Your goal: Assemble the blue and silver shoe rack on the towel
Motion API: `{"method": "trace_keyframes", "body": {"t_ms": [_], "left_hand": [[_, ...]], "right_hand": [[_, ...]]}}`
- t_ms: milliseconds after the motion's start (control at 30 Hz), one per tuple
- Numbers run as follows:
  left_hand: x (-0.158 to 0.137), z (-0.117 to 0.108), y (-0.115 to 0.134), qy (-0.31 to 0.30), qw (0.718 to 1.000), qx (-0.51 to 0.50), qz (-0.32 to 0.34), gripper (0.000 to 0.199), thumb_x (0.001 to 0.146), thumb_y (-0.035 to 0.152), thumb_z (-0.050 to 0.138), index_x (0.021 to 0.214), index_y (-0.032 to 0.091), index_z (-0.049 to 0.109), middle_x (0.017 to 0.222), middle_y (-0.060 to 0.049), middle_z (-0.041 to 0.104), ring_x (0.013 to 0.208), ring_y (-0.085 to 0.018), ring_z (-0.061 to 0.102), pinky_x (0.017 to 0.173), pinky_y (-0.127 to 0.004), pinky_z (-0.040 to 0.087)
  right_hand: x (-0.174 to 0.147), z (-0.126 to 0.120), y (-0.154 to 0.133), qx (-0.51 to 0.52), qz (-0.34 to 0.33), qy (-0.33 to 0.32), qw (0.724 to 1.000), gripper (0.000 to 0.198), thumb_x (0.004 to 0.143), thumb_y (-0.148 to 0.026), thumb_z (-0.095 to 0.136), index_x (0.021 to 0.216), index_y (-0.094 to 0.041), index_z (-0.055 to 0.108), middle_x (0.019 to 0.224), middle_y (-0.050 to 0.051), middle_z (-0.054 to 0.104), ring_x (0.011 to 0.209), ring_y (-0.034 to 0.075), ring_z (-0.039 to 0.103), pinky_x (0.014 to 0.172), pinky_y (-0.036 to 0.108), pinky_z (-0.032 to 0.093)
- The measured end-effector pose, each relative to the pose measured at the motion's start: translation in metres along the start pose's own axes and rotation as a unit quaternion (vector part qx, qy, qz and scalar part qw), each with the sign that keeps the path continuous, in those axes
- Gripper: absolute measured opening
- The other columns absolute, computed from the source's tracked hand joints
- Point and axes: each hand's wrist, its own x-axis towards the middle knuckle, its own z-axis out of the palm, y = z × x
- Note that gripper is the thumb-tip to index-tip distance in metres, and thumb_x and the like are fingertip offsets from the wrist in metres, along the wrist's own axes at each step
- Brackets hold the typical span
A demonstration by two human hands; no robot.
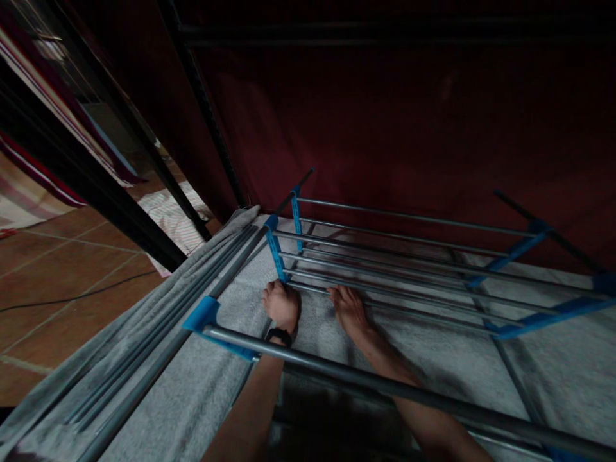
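Note:
A rack of grey metal rods joined by blue plastic brackets lies on its side on grey fleecy cloth. My left hand (280, 303), with a dark band at the wrist, is closed at the lower end of a blue bracket (276, 253); its fingertips are partly hidden. Beside it, my right hand (349, 307) has its fingers curled over the lowest metal rod (399, 308) of that section. Both forearms reach under a thicker front rod (337, 367), which fits into a nearer blue bracket (205, 314).
Several loose rods (158, 327) lie along the cloth's left side. Blue brackets (553, 317) hold the rack's right end. Behind stand a dark red panel (394, 128) and a black metal frame (202, 102). A cable (81, 296) crosses the tiled floor (62, 263) at left.

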Motion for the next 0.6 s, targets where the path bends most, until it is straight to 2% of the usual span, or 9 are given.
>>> {"method": "trace_keyframes", "body": {"t_ms": [133, 333, 600], "left_hand": [[0.002, 0.000, -0.001, 0.007, 1.000, -0.015, 0.000, 0.019, 0.094, 0.026, 0.050, 0.099, 0.015, 0.065, 0.101, -0.014, 0.064, 0.100, -0.030, 0.060, 0.082, -0.038, 0.043], [0.008, 0.000, -0.003, 0.002, 0.998, -0.058, 0.002, 0.013, 0.090, 0.018, 0.051, 0.088, 0.014, 0.063, 0.090, -0.011, 0.062, 0.086, -0.025, 0.058, 0.076, -0.036, 0.038], [0.017, 0.013, -0.015, 0.011, 0.988, -0.154, 0.022, 0.011, 0.082, 0.013, 0.052, 0.073, 0.019, 0.055, 0.071, -0.003, 0.053, 0.070, -0.019, 0.051, 0.066, -0.031, 0.035]], "right_hand": [[0.000, -0.001, -0.002, -0.016, 0.011, 0.007, 1.000, 0.032, 0.102, -0.014, 0.045, 0.124, -0.023, 0.067, 0.115, 0.007, 0.068, 0.102, 0.021, 0.059, 0.091, 0.036, 0.047], [0.001, -0.002, -0.004, -0.036, 0.005, 0.018, 0.999, 0.031, 0.101, -0.013, 0.048, 0.123, -0.025, 0.068, 0.114, 0.006, 0.070, 0.101, 0.019, 0.061, 0.090, 0.032, 0.049], [0.000, -0.005, -0.003, -0.032, 0.006, 0.007, 0.999, 0.039, 0.097, -0.008, 0.050, 0.126, -0.027, 0.068, 0.117, 0.006, 0.070, 0.103, 0.019, 0.062, 0.093, 0.032, 0.050]]}}
